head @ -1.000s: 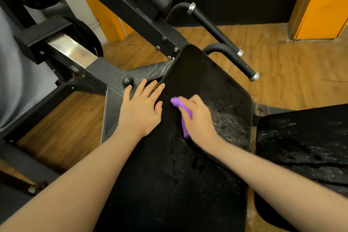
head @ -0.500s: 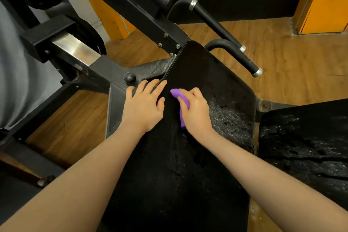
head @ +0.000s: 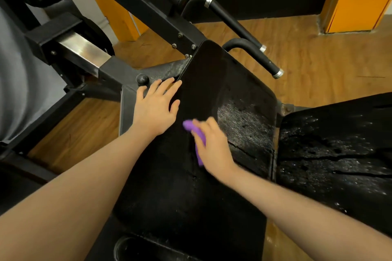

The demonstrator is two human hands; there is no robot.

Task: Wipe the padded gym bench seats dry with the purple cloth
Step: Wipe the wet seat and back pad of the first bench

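Purple cloth [head: 196, 137] bunched in right hand [head: 213, 146] | cracked wet black seat pad [head: 244, 133] | left hand [head: 156, 110] flat, fingers spread

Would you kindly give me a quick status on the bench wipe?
Right hand grips purple cloth on middle pad. Left hand flat at pad edge. Right pad wet. Nothing obstructing.

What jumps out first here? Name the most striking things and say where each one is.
The purple cloth stands out most, gripped by the right hand on the middle of the black padded seat. The left hand lies flat at that seat's left edge. The second pad, to the right, glistens with droplets.
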